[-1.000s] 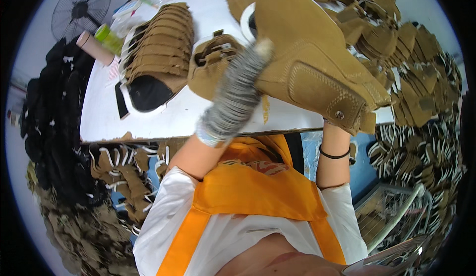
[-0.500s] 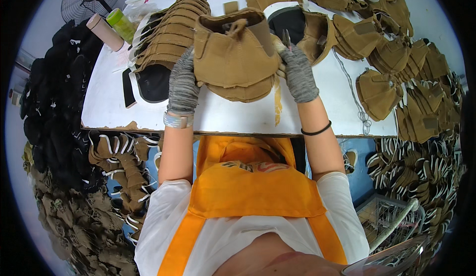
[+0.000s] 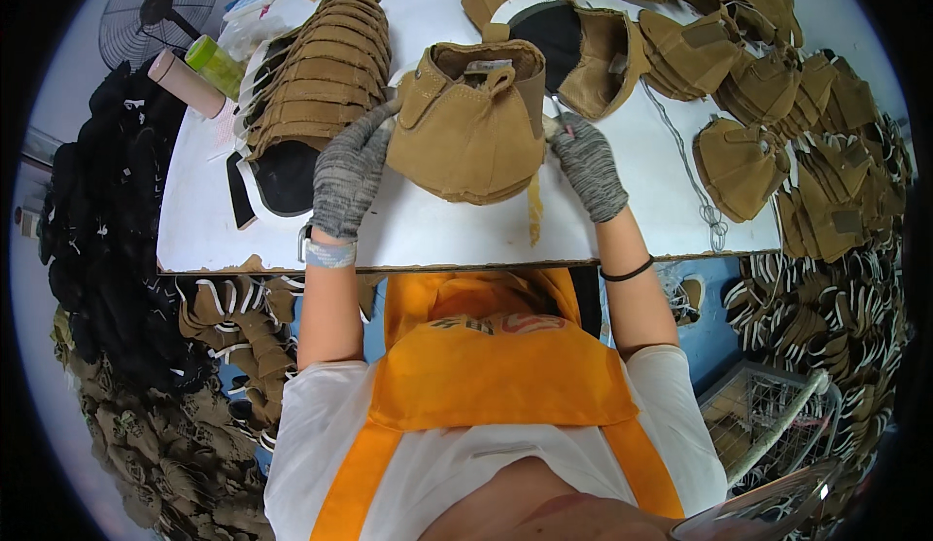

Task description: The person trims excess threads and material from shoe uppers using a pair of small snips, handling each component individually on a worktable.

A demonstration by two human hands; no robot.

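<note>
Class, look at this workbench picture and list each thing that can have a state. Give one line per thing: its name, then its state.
Left hand: gloved, gripping the tan boot upper's left edge.
Right hand: gloved, holding the upper's right edge.
Tan boot upper: lying on the table, collar open.
Stack of tan pieces: piled, overlapping.
Fan: blades look still.
Wire basket: tilted beside the table.

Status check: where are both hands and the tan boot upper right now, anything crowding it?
Left hand and right hand, gloved, gripping tan boot upper on white table. Stacked tan pieces close at left, another upper just behind.
</note>
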